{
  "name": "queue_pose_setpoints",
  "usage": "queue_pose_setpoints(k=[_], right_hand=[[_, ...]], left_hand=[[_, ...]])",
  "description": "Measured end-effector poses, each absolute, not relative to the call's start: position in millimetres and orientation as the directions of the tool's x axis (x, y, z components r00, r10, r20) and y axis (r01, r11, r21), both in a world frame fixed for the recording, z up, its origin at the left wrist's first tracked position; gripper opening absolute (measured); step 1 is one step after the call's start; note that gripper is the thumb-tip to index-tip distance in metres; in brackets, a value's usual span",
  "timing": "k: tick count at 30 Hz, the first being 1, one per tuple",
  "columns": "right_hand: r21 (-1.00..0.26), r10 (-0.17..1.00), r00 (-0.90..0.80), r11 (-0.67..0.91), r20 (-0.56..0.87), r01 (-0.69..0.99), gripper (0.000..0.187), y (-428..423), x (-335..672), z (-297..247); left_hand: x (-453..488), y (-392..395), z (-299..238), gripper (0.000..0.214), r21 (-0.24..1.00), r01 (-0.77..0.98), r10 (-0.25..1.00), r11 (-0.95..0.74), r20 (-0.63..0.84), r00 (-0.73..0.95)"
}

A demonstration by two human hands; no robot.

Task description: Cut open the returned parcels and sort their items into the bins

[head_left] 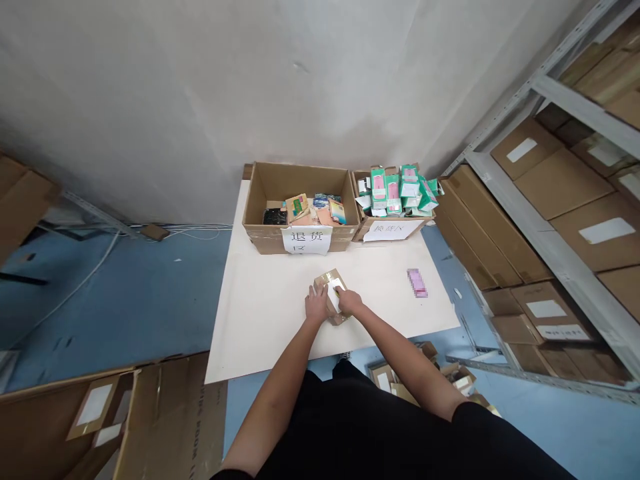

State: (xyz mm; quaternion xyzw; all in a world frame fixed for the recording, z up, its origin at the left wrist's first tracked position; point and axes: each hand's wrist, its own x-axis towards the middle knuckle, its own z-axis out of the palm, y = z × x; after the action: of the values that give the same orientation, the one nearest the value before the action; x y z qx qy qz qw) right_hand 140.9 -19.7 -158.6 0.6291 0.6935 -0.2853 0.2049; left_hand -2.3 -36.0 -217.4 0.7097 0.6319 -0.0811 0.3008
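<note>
While the parcel [329,279] lay slanted, the left hand [317,305] pressed flat against its side, the right hand [349,301] (grip unclear) on top.

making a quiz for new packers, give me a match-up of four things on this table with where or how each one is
1 taped parcel
2 pink packet
3 left carton
4 right carton

A alone on the table, near its right edge
B heaped with green boxes
C held between left hand and right hand
D partly filled with mixed flat items

Pairs: 1-C, 2-A, 3-D, 4-B
</note>
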Motion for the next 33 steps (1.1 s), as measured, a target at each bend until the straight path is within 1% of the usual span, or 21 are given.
queue_pose_setpoints(k=[1, 4, 7, 8, 10, 12, 14, 15, 17, 19, 21, 24, 27, 30, 33], right_hand=[[-0.126, 0.737, -0.12, 0.048, -0.666, 0.991, 0.078, -29, 146, -155], [-0.095, 0.697, -0.099, 0.044, -0.71, 0.994, 0.06, -65, 169, -145], [-0.07, 0.674, -0.069, 0.026, -0.736, 0.997, 0.056, -100, 192, -139], [-0.077, 0.674, -0.058, 0.0, -0.737, 0.997, 0.055, -110, 198, -139], [-0.1, 0.714, 0.002, -0.101, -0.7, 0.99, 0.054, -126, 207, -144], [-0.147, 0.776, 0.122, -0.267, -0.619, 0.952, 0.057, -138, 212, -154], [-0.247, 0.786, 0.233, -0.436, -0.572, 0.865, 0.062, -145, 217, -167], [-0.317, 0.776, 0.246, -0.495, -0.581, 0.809, 0.062, -147, 220, -173], [-0.441, 0.758, 0.214, -0.557, -0.617, 0.704, 0.055, -148, 229, -183], [-0.511, 0.763, 0.203, -0.58, -0.614, 0.634, 0.046, -143, 241, -189], [-0.539, 0.774, 0.263, -0.602, -0.576, 0.589, 0.044, -133, 251, -195], [-0.541, 0.769, 0.356, -0.631, -0.531, 0.555, 0.056, -111, 250, -208], [-0.503, 0.761, 0.386, -0.639, -0.521, 0.582, 0.072, -87, 231, -228], [-0.512, 0.794, 0.369, -0.599, -0.484, 0.616, 0.075, -64, 211, -244], [-0.553, 0.826, 0.319, -0.552, -0.465, 0.624, 0.076, -41, 198, -250]], left_hand=[[-3, -35, -218, 0.13, 0.312, 0.95, 0.847, -0.029, -0.498, 0.189], [-1, -33, -219, 0.133, 0.278, 0.959, 0.848, -0.058, -0.493, 0.194], [3, -32, -221, 0.135, 0.258, 0.959, 0.849, -0.12, -0.474, 0.234], [4, -31, -222, 0.133, 0.252, 0.956, 0.847, -0.152, -0.466, 0.258], [6, -31, -222, 0.129, 0.238, 0.946, 0.839, -0.222, -0.447, 0.31], [9, -30, -222, 0.124, 0.219, 0.939, 0.838, -0.265, -0.429, 0.337], [14, -31, -223, 0.123, 0.201, 0.945, 0.853, -0.259, -0.411, 0.322], [16, -32, -223, 0.123, 0.191, 0.951, 0.862, -0.244, -0.406, 0.303], [21, -35, -224, 0.124, 0.171, 0.963, 0.874, -0.209, -0.409, 0.263], [23, -38, -224, 0.125, 0.16, 0.968, 0.875, -0.191, -0.419, 0.242], [22, -41, -225, 0.124, 0.162, 0.971, 0.879, -0.175, -0.418, 0.228], [19, -46, -225, 0.118, 0.195, 0.968, 0.889, -0.161, -0.397, 0.228], [14, -51, -223, 0.113, 0.231, 0.961, 0.879, -0.155, -0.411, 0.241], [9, -58, -219, 0.106, 0.212, 0.972, 0.877, -0.101, -0.441, 0.188], [6, -67, -214, 0.099, 0.144, 0.989, 0.884, -0.033, -0.458, 0.096]])
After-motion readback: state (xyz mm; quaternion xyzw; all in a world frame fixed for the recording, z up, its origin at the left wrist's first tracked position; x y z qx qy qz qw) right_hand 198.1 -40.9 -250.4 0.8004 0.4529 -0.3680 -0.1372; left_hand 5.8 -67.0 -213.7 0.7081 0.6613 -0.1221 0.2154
